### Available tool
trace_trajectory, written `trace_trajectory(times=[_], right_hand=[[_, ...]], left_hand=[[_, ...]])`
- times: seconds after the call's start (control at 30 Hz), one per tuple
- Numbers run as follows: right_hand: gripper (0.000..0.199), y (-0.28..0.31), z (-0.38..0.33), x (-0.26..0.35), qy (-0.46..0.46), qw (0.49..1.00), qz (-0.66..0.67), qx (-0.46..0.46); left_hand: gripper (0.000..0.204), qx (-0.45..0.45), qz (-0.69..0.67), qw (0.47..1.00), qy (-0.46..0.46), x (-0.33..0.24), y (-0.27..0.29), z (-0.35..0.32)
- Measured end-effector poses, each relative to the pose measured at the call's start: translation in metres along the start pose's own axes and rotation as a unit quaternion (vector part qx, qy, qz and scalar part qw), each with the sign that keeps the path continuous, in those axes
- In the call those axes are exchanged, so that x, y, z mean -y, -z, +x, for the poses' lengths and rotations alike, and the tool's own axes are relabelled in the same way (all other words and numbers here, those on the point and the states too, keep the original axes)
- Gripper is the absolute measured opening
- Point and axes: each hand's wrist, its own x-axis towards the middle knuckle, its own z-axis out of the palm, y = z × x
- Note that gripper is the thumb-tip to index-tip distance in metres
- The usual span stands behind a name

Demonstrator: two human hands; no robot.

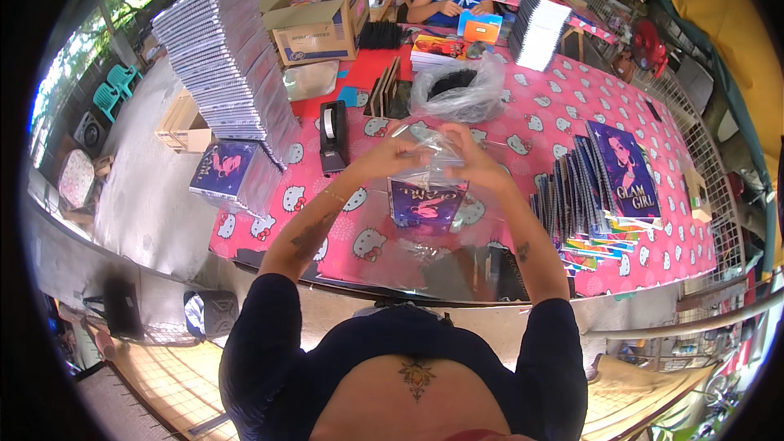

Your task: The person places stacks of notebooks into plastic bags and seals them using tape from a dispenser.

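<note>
Pinching the clear sleeve [431, 165] over the purple notebook [426, 202] beside the tape dispenser [332, 137], left hand [390, 155] and right hand [472, 162] risk tearing the thin film.

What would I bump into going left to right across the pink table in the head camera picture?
Tall stack of wrapped books → black tape dispenser → left hand → right hand → fanned row of notebooks.
</note>
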Motion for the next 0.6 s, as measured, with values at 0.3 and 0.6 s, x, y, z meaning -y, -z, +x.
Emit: trace_trajectory(times=[0.3, 0.6], right_hand=[[0.034, -0.027, -0.049, 0.014, 0.141, 0.884, -0.446, -0.007], [0.038, -0.002, -0.001, 0.009, -0.023, 0.932, -0.36, 0.024]], left_hand=[[0.05, -0.062, 0.318, 0.93, -0.172, -0.019, -0.023, -0.044], [0.066, -0.031, 0.246, 0.965, 0.083, -0.015, -0.002, 0.007]])
